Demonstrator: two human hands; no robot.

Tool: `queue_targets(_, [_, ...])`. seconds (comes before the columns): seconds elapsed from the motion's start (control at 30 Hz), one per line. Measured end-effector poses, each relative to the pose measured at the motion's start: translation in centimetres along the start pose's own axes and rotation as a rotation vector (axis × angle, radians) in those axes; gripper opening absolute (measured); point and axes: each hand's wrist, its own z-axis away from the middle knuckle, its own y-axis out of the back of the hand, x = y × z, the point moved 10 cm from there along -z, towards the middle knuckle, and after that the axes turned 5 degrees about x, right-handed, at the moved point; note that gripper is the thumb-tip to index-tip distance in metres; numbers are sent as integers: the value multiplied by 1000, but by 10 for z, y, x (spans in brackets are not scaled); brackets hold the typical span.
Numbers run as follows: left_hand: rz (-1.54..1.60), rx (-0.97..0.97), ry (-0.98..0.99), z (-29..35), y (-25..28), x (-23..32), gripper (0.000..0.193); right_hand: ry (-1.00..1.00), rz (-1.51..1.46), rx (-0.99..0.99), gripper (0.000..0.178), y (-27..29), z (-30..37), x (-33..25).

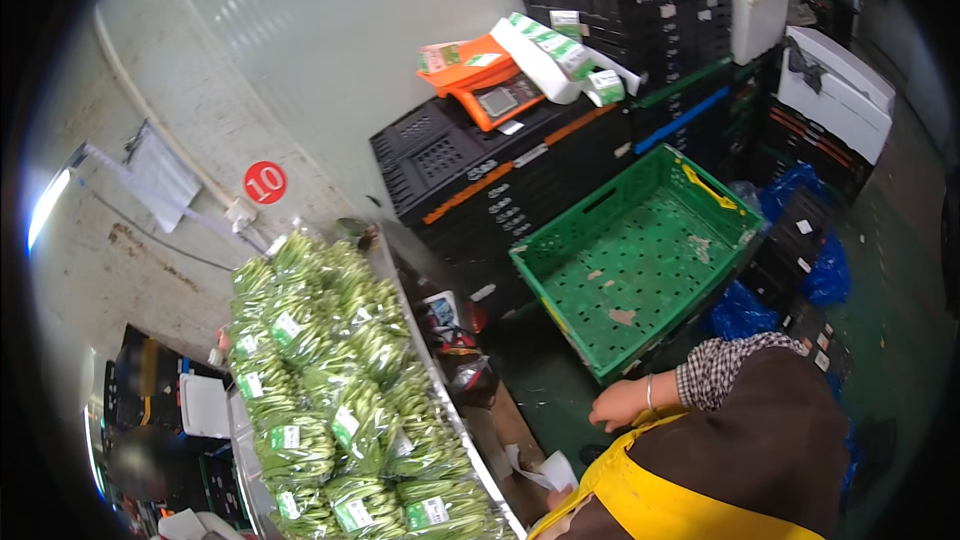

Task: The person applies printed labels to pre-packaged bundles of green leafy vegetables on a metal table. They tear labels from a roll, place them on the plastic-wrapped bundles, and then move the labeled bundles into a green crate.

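Nearest, the right hand (pixel 620 405) of the worker I am watching: fingers close together and slightly bent, nothing seen in it; whether it is closed I cannot tell. Left hand (pixel 562 497): mostly hidden by yellow cloth (pixel 650 480), a little skin showing beside white paper (pixel 555 470); its grip cannot be told. Just ahead of the right hand, the green crate (pixel 630 280), its pierced bottom showing; contact at the near corner is unclear. Left of both hands, bagged greens (pixel 345 410) lie in rows on the metal surface (pixel 248 455). Beyond the crate, black crates (pixel 480 220) carry an orange scale (pixel 490 98) and labels (pixel 555 45); farther off, right of these, a white box (pixel 838 90). Step, as I judge it: a moment between holds beside the crate, no bag seen in the right hand. Next move, if directed at the crate: a short forward reach and a firm grip on its rim.
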Motion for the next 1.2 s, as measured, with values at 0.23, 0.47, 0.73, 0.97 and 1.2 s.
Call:
queue_targets(0.23, [-358,42,169,23,-34,25,30,-183,-49,166,30,31,79,112])
queue_targets(0.47, [-429,61,599,140,-98,28,33,-1,-141,216,31,22,124,186])
queue_targets(0.73, [-96,933,707,182,-1,92,47,162,-548,39,33,30,77,147])
queue_targets(0.97, [-125,1525,161,215,181,180,36,220,-718,40,28,73,-63,53])
queue_targets(1.2, [-277,2058,708,406,274,77,48,309,-804,-231,37,10,-200,-124])
